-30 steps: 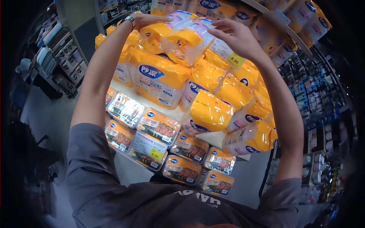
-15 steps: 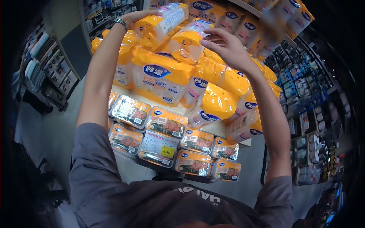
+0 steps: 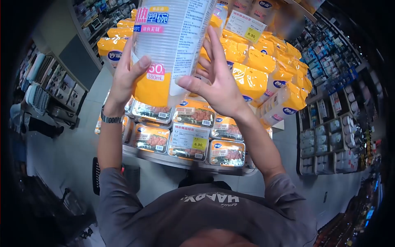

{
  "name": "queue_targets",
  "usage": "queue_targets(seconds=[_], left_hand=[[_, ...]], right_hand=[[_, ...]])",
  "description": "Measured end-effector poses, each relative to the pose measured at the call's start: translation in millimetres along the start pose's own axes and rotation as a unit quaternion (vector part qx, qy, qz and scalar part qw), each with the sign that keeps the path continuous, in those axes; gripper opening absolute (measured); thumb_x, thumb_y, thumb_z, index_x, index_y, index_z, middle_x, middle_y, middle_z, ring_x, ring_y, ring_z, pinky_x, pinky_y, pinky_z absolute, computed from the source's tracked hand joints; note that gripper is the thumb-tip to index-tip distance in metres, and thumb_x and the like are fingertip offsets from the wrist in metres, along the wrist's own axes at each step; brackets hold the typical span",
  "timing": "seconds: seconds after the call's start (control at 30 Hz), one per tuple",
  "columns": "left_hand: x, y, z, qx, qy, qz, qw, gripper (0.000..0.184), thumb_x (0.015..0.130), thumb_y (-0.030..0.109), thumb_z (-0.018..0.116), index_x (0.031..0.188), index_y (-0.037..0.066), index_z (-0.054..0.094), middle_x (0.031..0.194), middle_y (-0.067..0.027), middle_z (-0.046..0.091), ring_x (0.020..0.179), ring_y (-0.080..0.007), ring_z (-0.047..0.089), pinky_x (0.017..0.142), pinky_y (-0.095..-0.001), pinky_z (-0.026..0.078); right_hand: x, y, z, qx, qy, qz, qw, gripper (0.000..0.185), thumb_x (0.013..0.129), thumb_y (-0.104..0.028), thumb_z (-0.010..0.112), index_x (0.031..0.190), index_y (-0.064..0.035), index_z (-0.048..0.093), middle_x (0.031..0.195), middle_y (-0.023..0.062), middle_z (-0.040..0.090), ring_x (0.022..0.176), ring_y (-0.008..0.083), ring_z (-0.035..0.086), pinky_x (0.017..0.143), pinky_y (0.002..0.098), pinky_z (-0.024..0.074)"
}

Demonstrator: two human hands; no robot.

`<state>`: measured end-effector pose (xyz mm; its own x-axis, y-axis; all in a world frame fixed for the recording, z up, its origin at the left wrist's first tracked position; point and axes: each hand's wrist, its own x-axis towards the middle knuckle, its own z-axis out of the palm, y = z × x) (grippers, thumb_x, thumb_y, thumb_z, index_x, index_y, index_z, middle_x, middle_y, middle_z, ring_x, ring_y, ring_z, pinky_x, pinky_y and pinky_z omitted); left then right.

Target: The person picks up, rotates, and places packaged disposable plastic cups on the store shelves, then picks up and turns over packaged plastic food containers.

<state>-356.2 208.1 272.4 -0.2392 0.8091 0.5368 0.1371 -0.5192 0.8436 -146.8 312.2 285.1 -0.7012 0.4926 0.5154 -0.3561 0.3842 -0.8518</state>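
Observation:
A large pack of plastic bowls (image 3: 170, 49), clear with an orange end and "380mL" print, is raised close to the camera, its top cut off by the view's edge. My left hand (image 3: 123, 80), with a metal watch on the wrist, grips its left side, thumb across the front. On the right side my right hand (image 3: 224, 88) holds it, thumb on the front near the lower edge and fingers along the side, partly behind it. Below the pack lie film-wrapped trays of clear food boxes (image 3: 150, 138) with orange labels.
More orange-topped packs (image 3: 249, 80) are stacked behind and to the right. Price signs reading 8.90 (image 3: 247, 26) and 6.90 (image 3: 189, 142) stand among the goods. Shelves of goods (image 3: 329, 140) line the right; another rack (image 3: 53, 82) stands left.
The bowl pack under my left hand has come off the stack and moved toward me. My right hand, raised over the stack before, is now on it too. The view has shifted.

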Motion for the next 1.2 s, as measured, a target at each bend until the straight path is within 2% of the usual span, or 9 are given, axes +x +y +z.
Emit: queue_targets(seconds=[0.07,0.1,0.2,0.4,0.5,0.6,0.67,0.93,1.2], left_hand=[[-52.6,11.3,36.3,0.027,0.045,0.009,0.999,0.084,0.096,0.043,0.061,0.153,-0.001,0.019,0.148,-0.0181,0.039,0.138,-0.0245,0.038,0.115,-0.039,0.03],[-79.0,11.6,48.8,0.035,0.067,0.004,0.997,0.084,0.096,0.042,0.06,0.153,-0.001,0.017,0.15,-0.0183,0.036,0.14,-0.0254,0.035,0.116,-0.0398,0.028],[-150.8,4.6,67.0,0.013,0.117,-0.032,0.993,0.087,0.097,0.045,0.057,0.154,-0.003,0.011,0.152,-0.0183,0.032,0.141,-0.0262,0.032,0.117,-0.0406,0.026],[-273.8,-21.9,95.8,-0.104,0.113,-0.101,0.983,0.08,0.101,0.054,0.043,0.154,0.0,0.019,0.151,-0.0166,0.038,0.136,-0.0242,0.043,0.112,-0.0403,0.035],[-337.5,-44.6,112.0,-0.231,0.088,-0.222,0.943,0.08,0.101,0.053,0.045,0.155,0.001,0.016,0.148,-0.0145,0.04,0.135,-0.021,0.042,0.112,-0.0361,0.035],[-382.4,-54.3,137.0,-0.209,0.053,-0.273,0.938,0.072,0.104,0.052,0.039,0.152,0.001,0.023,0.145,-0.0125,0.044,0.131,-0.0189,0.045,0.11,-0.0348,0.036],[-403.0,-52.0,158.5,-0.15,0.056,-0.308,0.938,0.07,0.105,0.056,0.024,0.141,-0.001,0.044,0.134,-0.0146,0.057,0.122,-0.0201,0.056,0.104,-0.0341,0.044],[-481.7,-7.1,203.2,-0.119,-0.006,-0.405,0.907,0.067,0.107,0.052,0.023,0.134,-0.004,0.049,0.125,-0.015,0.062,0.112,-0.0179,0.06,0.099,-0.0311,0.047],[-519.4,2.8,224.2,-0.179,-0.019,-0.395,0.901,0.053,0.11,0.036,0.032,0.142,-0.004,0.04,0.131,-0.0119,0.056,0.117,-0.0145,0.054,0.102,-0.0297,0.043]], right_hand=[[-20.7,0.4,22.1,0.043,-0.021,-0.053,0.997,0.131,0.072,-0.031,0.09,0.153,-0.0006,-0.009,0.151,0.0217,0.031,0.139,0.0289,0.039,0.112,0.0433,0.038],[-36.5,-3.8,30.6,0.099,0.003,-0.001,0.995,0.121,0.068,-0.02,0.092,0.153,-0.0013,0.008,0.146,0.0138,0.039,0.135,0.0234,0.042,0.113,0.04,0.0359],[-95.2,2.8,45.3,0.131,-0.029,0.084,0.987,0.129,0.069,-0.02,0.091,0.154,-0.0005,-0.005,0.149,0.0175,0.033,0.137,0.0257,0.039,0.114,0.0391,0.0356],[-225.5,15.8,70.7,0.185,-0.03,0.246,0.951,0.117,0.071,-0.019,0.09,0.154,0.0006,0.009,0.144,0.0148,0.043,0.131,0.0224,0.047,0.109,0.0362,0.0404],[-285.7,-2.1,80.5,0.17,-0.011,0.267,0.949,0.107,0.076,-0.018,0.086,0.153,0.001,0.015,0.14,0.0132,0.048,0.129,0.021,0.048,0.108,0.0354,0.0408],[-358.9,2.9,90.6,0.169,0.067,0.25,0.951,0.094,0.084,-0.022,0.08,0.152,0.0009,0.019,0.138,0.0125,0.049,0.127,0.0204,0.049,0.107,0.0349,0.0418],[-408.1,4.7,99.2,0.145,0.117,0.289,0.939,0.078,0.093,-0.033,0.071,0.148,0.001,0.027,0.136,0.0138,0.051,0.123,0.0185,0.051,0.104,0.0337,0.0423],[-540.0,-10.8,158.9,0.275,0.291,0.314,0.861,0.051,0.106,-0.027,0.048,0.148,-0.0036,0.031,0.137,0.0094,0.05,0.125,0.0168,0.048,0.108,0.0335,0.0376],[-578.5,-39.9,154.4,0.191,0.288,0.323,0.881,0.056,0.102,-0.025,0.056,0.148,-0.0015,0.032,0.141,0.0115,0.048,0.131,0.0204,0.045,0.112,0.0352,0.0336]])
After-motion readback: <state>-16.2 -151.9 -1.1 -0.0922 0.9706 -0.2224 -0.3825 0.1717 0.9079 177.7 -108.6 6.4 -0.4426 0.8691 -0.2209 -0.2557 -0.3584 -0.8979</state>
